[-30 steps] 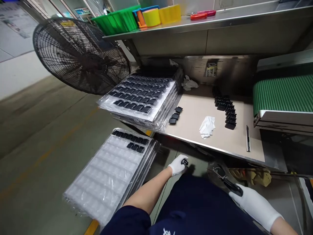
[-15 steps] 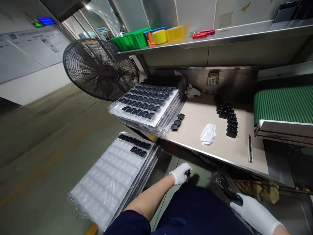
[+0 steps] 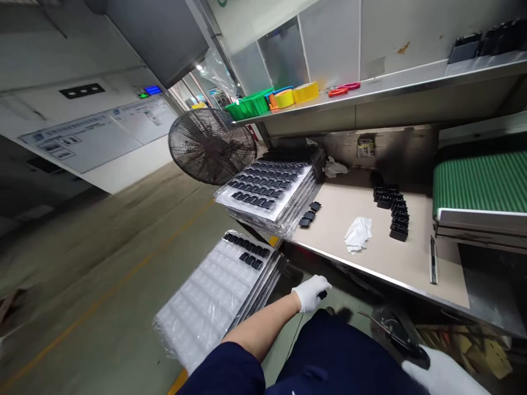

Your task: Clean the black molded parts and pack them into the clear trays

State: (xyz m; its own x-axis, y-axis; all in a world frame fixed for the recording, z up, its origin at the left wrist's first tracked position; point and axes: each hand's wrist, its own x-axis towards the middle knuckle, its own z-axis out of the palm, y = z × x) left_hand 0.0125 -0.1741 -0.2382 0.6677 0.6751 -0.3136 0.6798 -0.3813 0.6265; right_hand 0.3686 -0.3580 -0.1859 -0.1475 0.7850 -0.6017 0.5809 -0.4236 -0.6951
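Note:
My left hand point(image 3: 312, 293), in a white glove, is closed around a small black part point(image 3: 322, 294) over the floor in front of the bench. At the lower right my right hand point(image 3: 442, 373), also gloved, grips a dark tool point(image 3: 401, 337) with a thin tip pointing left; its exact kind is hard to make out. Left of my left arm lies a stack of clear plastic trays point(image 3: 206, 291), the top one holding black parts along its far end. A taller tray stack point(image 3: 288, 206) with rows of black parts rests on the bench's left end.
The beige bench top point(image 3: 329, 219) bears a white cloth point(image 3: 358, 235), a row of black parts point(image 3: 399, 219) and a thin knife-like tool point(image 3: 433, 260). A green conveyor point(image 3: 481, 186) is at the right, a fan point(image 3: 212, 145) behind, and a shelf point(image 3: 387, 90) above.
The view has tilted up and turned left, so the scene sits further right and lower. Both hands keep their hold; my right hand is nearer the bottom edge.

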